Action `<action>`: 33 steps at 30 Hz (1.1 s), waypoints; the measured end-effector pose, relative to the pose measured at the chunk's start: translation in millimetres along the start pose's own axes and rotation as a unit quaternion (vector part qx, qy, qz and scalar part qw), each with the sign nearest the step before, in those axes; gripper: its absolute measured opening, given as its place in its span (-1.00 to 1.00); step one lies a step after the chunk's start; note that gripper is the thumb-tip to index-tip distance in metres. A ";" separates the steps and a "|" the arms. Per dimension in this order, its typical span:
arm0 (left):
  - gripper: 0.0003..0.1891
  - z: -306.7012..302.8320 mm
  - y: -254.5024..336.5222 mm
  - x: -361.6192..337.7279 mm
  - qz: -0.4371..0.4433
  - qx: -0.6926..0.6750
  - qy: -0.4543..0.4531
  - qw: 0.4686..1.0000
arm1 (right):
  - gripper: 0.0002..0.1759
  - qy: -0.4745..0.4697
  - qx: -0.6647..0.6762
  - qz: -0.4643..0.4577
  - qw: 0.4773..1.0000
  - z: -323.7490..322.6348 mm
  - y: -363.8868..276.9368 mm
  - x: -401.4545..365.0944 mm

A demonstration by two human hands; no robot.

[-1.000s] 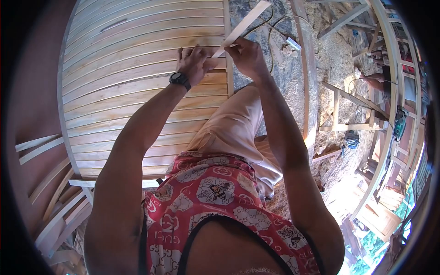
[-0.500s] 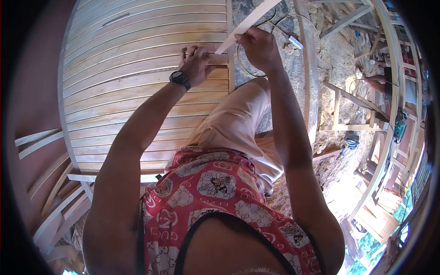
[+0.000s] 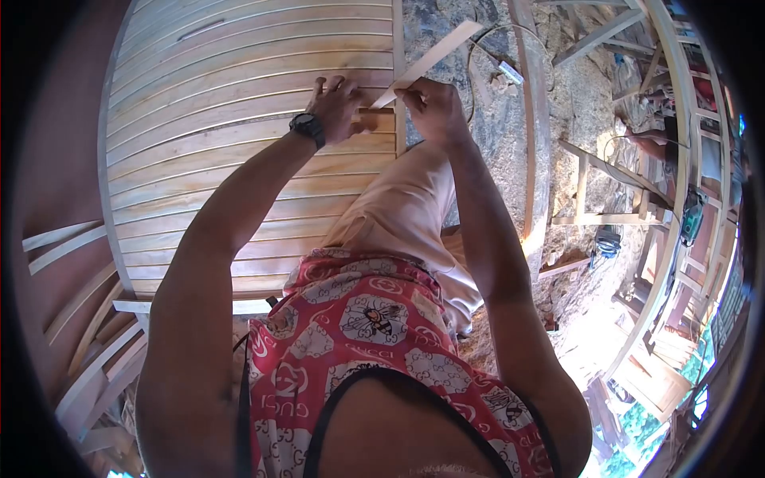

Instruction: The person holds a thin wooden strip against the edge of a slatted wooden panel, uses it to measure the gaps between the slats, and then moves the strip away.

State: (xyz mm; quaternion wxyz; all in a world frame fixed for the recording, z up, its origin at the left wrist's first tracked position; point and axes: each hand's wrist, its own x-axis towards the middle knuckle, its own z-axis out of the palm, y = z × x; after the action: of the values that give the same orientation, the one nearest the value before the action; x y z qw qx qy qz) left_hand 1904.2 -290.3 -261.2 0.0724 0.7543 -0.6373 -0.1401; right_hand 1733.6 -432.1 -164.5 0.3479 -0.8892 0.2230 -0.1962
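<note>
A thin, pale wooden strip (image 3: 441, 53) slants across the right edge of a panel of narrow wooden slats (image 3: 239, 111). Pinched around the strip near its lower end is my right hand (image 3: 437, 110), just beyond the panel's edge. My left hand (image 3: 339, 111), with a dark watch on the wrist, lies on the slats with fingers spread, close to the strip's lower end. Its thumb is blurred. Beside that end, a darker gap (image 3: 382, 121) shows between slats near the edge frame.
Rough ground (image 3: 498, 119) with a looped cable and a small white object (image 3: 511, 72) lies right of the panel. Wooden frames (image 3: 586, 187) stand farther right, near a green power tool (image 3: 693, 219). Part of another person (image 3: 655, 143) shows there. Curved boards (image 3: 80, 295) are at left.
My right hand has moved down and slightly left, bringing the strip lower so its far end now shows. My left hand stays on the slats with a slight shift.
</note>
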 end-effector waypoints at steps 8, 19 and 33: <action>-0.39 4.9 -1.6 1.4 0.024 0.030 0.027 0.999 | -0.86 0.029 0.012 -0.025 0.999 2.4 0.0 -3.3; -0.38 10.3 -2.2 1.0 0.033 0.060 0.041 0.997 | -0.84 -0.003 -0.014 -0.015 1.000 3.5 5.2 -2.4; -0.64 25.0 14.8 -18.3 -0.034 -0.026 0.140 0.989 | -0.79 -0.026 -0.009 0.013 1.000 5.9 2.6 -2.3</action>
State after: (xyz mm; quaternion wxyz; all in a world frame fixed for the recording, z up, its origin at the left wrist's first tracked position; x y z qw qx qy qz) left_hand 1880.0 -273.2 -278.5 0.1761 0.7857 -0.5907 -0.0522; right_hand 1733.9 -429.4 -170.8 0.3483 -0.8939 0.2277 -0.1668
